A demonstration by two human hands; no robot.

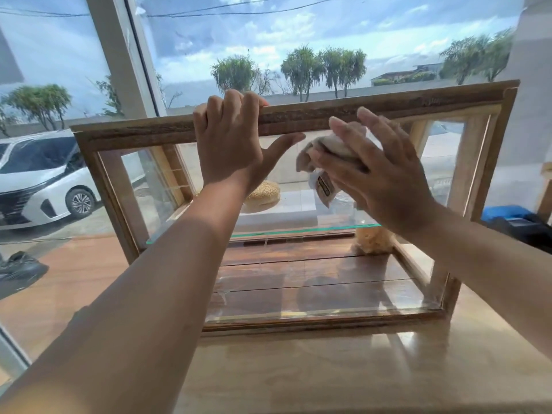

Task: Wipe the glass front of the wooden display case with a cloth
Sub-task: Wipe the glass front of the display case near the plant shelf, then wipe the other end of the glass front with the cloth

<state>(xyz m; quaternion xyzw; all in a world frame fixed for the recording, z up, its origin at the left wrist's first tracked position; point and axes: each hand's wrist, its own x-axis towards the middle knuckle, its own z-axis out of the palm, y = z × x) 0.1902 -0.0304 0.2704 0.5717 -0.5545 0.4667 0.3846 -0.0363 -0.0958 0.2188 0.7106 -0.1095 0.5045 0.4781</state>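
The wooden display case (388, 109) stands on a wooden counter, its glass front (313, 282) facing me. My left hand (230, 144) grips the case's top frame rail, fingers curled over it and thumb stretched along the glass. My right hand (379, 174) presses a beige cloth (325, 147) flat against the upper part of the glass, just below the rail and right of the left thumb. Only the cloth's left part shows past my fingers.
Inside the case a glass shelf (191, 237) carries a round bun (263, 192) and a small packet (324, 186); another bread piece (373, 240) lies below. The counter (328, 372) runs toward me. Behind is a large window (209, 40), with a white car (44, 180) outside.
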